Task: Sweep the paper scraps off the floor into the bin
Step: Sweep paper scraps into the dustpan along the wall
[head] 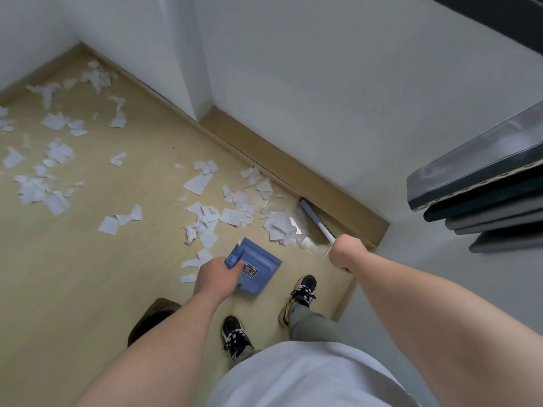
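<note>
The light is soft, even and rather dim, with a cool grey-green cast that mutes colour. Shadows are faint and diffuse, only a weak darkening beside the shoes [235, 336]. A pale sheen glares off the floor [141, 177] near its right edge. Wide-angle distortion bends the skirting board [293, 177] and swells the forearms [440, 312] at the bottom. The far paper scraps [58, 154] look smeared and soft.

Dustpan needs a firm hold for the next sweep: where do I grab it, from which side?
Grip the dustpan by its raised blue handle, where the left hand holds it, coming from the near left: it stands off the flat pan, so a hand can likely wrap it.
</note>
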